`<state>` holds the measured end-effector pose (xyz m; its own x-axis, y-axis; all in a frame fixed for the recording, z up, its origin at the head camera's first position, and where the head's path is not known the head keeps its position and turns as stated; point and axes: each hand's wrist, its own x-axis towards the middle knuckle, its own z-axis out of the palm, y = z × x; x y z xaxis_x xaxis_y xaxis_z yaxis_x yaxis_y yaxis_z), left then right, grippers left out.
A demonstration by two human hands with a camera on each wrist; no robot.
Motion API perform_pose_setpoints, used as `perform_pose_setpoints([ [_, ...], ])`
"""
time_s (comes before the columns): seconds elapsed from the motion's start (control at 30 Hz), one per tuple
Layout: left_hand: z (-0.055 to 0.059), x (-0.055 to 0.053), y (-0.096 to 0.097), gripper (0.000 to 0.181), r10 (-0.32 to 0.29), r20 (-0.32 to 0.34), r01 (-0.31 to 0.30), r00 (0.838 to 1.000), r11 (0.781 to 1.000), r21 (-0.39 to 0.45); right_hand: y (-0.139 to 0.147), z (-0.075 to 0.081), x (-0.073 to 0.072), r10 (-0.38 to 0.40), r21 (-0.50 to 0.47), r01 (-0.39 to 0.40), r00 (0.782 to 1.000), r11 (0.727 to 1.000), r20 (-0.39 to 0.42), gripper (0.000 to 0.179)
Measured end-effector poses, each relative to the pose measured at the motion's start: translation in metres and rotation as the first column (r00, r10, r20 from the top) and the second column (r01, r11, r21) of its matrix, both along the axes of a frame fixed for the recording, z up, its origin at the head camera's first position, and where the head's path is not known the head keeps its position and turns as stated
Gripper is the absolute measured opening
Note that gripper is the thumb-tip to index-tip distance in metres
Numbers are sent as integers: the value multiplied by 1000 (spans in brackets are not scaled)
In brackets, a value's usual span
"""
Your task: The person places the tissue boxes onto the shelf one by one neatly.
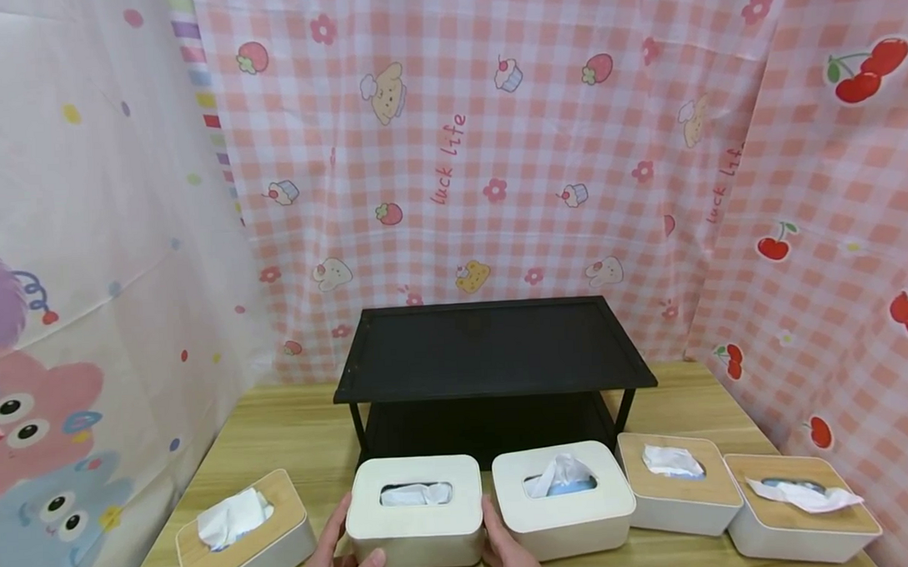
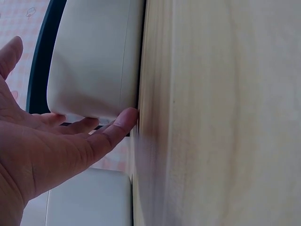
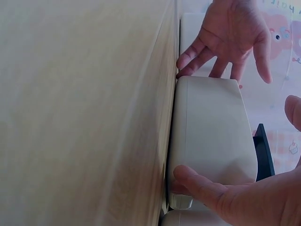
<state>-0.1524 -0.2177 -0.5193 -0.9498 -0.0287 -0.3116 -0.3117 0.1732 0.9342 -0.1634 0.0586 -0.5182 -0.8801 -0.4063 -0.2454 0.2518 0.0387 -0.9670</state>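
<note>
A cream tissue box with a cream lid and a tissue in its oval slot sits on the wooden table in front of a black two-tier rack. At its left end is my left hand, fingers extended and fingertips right at the end wall; the left wrist view shows this hand with the thumb held away. My right hand is at the opposite end, between this box and a second cream tissue box. In the right wrist view, a finger of my right hand lies along the near end and the thumb stands apart.
The black rack stands behind the boxes. A wood-lidded tissue box lies angled at far left; two more wood-lidded boxes, one beside the other, stand at right. Patterned cloth encloses the table.
</note>
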Motion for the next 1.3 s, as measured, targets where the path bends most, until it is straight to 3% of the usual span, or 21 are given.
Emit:
perform_pose_setpoints([
  [0.6,7,-4,3,105,14,-39,-19,999,992,-124,-4,6,3,13,-34,-13,1000,999,-12,127],
  [0.73,6,-5,3,104,21,-104,-36,994,989,-145,-4,8,5,7,-26,-8,999,1000,-32,126],
  [0.93,0,-12,2,98,18,-231,-55,973,987,-152,-3,13,2,4,16,-2,995,1000,-102,120],
  [1.3,22,-24,7,102,-5,-186,-16,982,994,-109,-13,24,-9,-27,93,42,987,995,-158,119],
])
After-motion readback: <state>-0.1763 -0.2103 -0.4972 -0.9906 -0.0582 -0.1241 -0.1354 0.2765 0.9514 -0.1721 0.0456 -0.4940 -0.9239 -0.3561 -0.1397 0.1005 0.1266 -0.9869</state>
